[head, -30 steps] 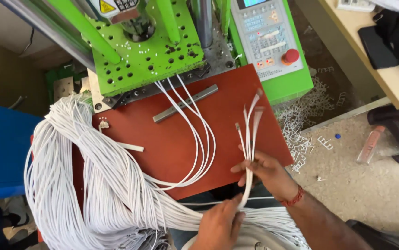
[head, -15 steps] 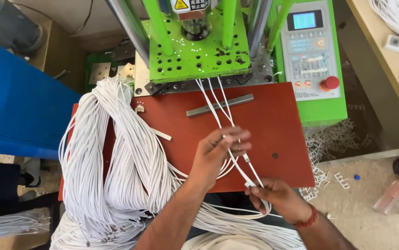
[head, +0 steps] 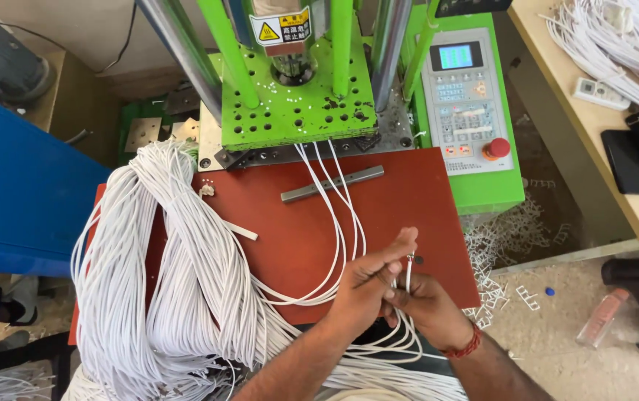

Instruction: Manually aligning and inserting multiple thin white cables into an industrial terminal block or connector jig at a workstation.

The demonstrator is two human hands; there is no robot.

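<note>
Red-brown work plate (head: 408, 200) carries white cable bundle (head: 178, 297) (draped), grey metal bar (head: 332, 184)

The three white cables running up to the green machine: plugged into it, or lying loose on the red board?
In. The white cables disappear under the green machine plate; their other ends loop toward both hands.
</note>
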